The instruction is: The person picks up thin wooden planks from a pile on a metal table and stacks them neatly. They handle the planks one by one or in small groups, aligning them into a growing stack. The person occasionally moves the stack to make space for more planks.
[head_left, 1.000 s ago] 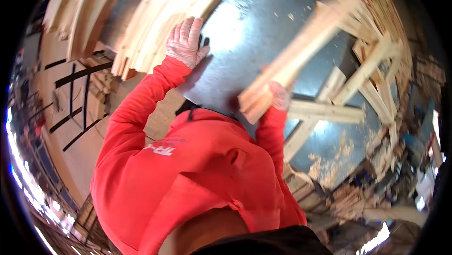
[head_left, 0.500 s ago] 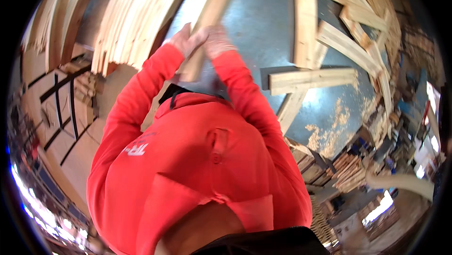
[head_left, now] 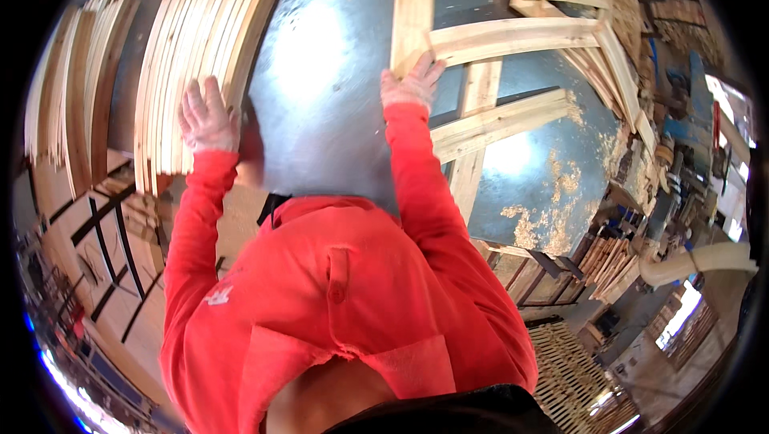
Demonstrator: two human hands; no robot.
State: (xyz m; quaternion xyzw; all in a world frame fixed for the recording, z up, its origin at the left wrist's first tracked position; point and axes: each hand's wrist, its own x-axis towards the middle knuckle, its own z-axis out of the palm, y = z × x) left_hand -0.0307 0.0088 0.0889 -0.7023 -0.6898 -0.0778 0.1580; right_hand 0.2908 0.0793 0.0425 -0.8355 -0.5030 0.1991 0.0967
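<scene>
My left hand [head_left: 210, 120] lies with stretched fingers on the right side of a row of long wooden boards [head_left: 204, 41], packed close together on edge. Its palm touches the near part of the outer boards. To the right, my right hand [head_left: 413, 83] rests its spread fingers on the near end of a single pale board [head_left: 412, 9] that points away from me. A second plank [head_left: 521, 37] meets that board near my fingertips and runs off to the right. Between my hands lies bare, shiny grey metal tabletop [head_left: 320, 113].
Another group of boards [head_left: 80, 89] stands at the far left. Several loose planks [head_left: 509, 125] cross each other on the right of the table, with wood shavings [head_left: 561, 185] beside them. A black metal frame [head_left: 112, 234] is at the lower left, and a pale hose [head_left: 693, 264] at the right.
Both hands were together on a board over the table's middle. That board has left them; my left hand is now at the row, my right on another board. The view has shifted.
</scene>
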